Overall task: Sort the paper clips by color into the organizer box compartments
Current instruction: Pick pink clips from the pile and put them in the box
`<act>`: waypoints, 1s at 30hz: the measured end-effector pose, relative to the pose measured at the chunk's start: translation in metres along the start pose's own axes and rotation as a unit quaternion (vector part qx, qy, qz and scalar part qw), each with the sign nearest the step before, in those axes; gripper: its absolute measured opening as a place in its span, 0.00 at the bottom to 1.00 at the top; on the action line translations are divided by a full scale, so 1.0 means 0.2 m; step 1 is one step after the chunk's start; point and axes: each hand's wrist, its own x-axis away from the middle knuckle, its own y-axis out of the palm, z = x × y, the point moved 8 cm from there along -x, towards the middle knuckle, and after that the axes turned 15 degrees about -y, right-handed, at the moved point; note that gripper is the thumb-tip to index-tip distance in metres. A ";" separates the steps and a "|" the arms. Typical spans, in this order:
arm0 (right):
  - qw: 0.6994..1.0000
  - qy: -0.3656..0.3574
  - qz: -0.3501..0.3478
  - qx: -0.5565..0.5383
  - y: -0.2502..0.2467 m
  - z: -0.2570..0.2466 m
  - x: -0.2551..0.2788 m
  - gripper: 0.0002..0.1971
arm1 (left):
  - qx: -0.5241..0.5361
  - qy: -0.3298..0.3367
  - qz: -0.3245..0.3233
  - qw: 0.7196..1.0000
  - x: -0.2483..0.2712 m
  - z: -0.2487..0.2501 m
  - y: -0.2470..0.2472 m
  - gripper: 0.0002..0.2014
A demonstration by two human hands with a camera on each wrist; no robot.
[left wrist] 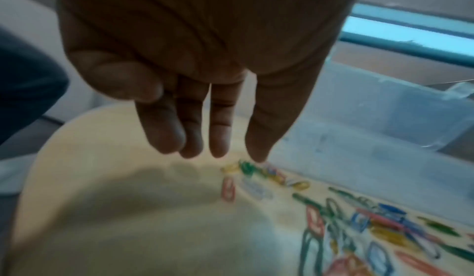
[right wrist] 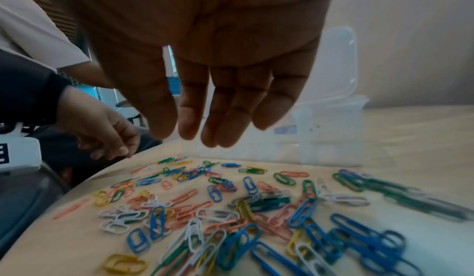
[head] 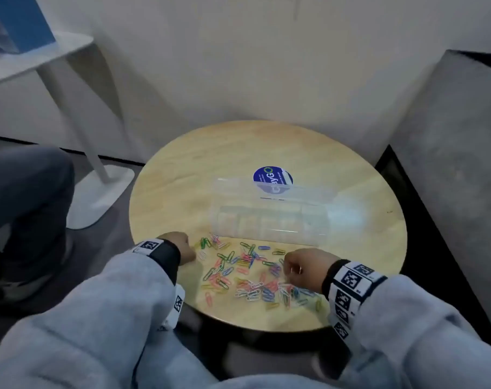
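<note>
Your table (head: 351,175): pale wood, visible grain, smooth satin top with a soft sheen at the right of the head view.
Your organizer box (head: 269,220), centre of that view: clear plastic, glossy, lid and walls see-through; frosted-looking in the wrist views.
Your paper clips (head: 247,273), lower centre: bent wire with a smooth coloured coating, slightly shiny, in blue, green, red, pink, yellow and white.
Round sticker (head: 266,175) behind the box: printed blue and white, glossy.
Your sleeves (head: 112,304), lower frame: grey fleecy cloth, matt, with black ribbed cuffs.
Wrist bands (head: 351,279): white, printed black squares, matt.
Block (head: 458,164) at right: grey, rough, mottled.
</note>
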 end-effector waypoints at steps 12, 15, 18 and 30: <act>0.987 -0.071 -0.112 0.086 0.16 -0.20 -0.48 0.12 | 0.010 -0.027 -0.046 0.999 -0.18 0.01 0.09 0.06; 0.984 -0.058 -0.129 0.108 0.19 -0.21 -0.53 0.07 | 0.039 -0.021 -0.057 0.997 -0.21 0.01 0.11 0.12; 0.985 -0.037 -0.118 0.123 0.19 -0.20 -0.54 0.06 | 0.059 -0.023 -0.056 0.996 -0.19 0.01 0.11 0.13; 0.988 0.005 -0.123 0.091 0.21 -0.17 -0.49 0.12 | 0.319 0.089 -0.098 0.938 -0.09 0.10 0.01 0.10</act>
